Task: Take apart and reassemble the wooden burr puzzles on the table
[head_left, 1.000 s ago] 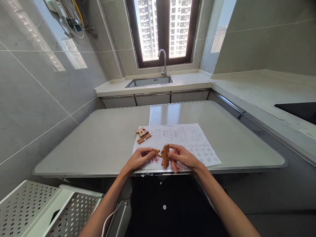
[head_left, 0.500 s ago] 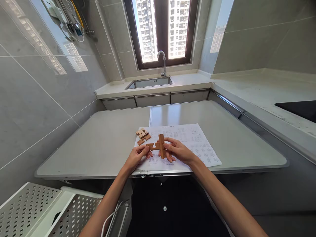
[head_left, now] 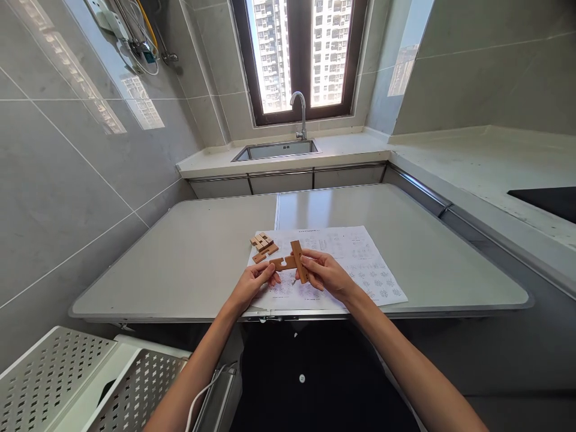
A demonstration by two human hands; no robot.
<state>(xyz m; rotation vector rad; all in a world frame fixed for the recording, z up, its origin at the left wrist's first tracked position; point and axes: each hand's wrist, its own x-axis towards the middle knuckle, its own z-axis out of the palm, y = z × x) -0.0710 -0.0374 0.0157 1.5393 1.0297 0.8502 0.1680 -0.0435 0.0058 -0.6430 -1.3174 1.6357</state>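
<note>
My left hand (head_left: 255,284) pinches the left end of a notched wooden puzzle piece (head_left: 278,263), which lies roughly level. In my right hand (head_left: 326,273) is a longer, flat wooden puzzle piece (head_left: 297,255), tilted with its top leaning left. The two pieces cross and touch near my right fingertips; whether they interlock I cannot tell. Both are held above a printed paper sheet (head_left: 360,258) covered in small diagrams. Just beyond my left hand, several more wooden puzzle pieces (head_left: 262,242) lie grouped at the sheet's left edge.
The sheet lies on a pale folding table (head_left: 189,252) near its front edge. Beyond the table are a counter with a sink (head_left: 276,150) and a faucet (head_left: 302,114). A white perforated rack (head_left: 54,372) stands at the lower left, beside a white cable (head_left: 200,393).
The upright piece in my right hand has tilted, its lower end swinging right. The notched piece has turned slightly with it. The whole view has shifted a little to the right.
</note>
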